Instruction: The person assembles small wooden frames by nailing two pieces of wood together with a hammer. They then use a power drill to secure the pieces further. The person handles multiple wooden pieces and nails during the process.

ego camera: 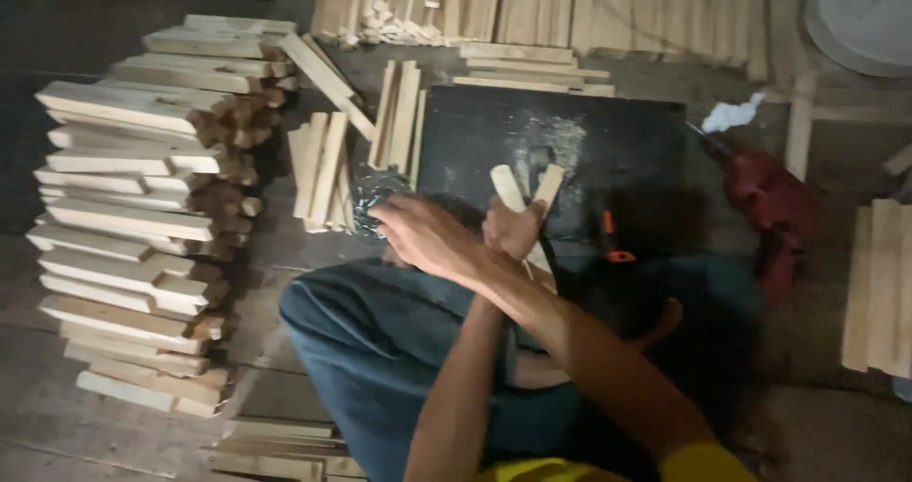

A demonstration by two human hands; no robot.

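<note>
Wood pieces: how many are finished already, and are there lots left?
A big stack of finished pieces sits on the left. One hand holds two sticks over the black board; the other hand reaches toward a small container. Loose sticks beside it remain unassembled.

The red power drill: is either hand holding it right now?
No, the red power drill lies untouched at the dark board's right edge, while the left hand grips two wooden slats and the right hand reaches left.

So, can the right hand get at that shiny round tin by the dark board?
Probably yes: the right hand crosses over the left forearm with fingertips at the shiny round tin, nothing between them.
</note>
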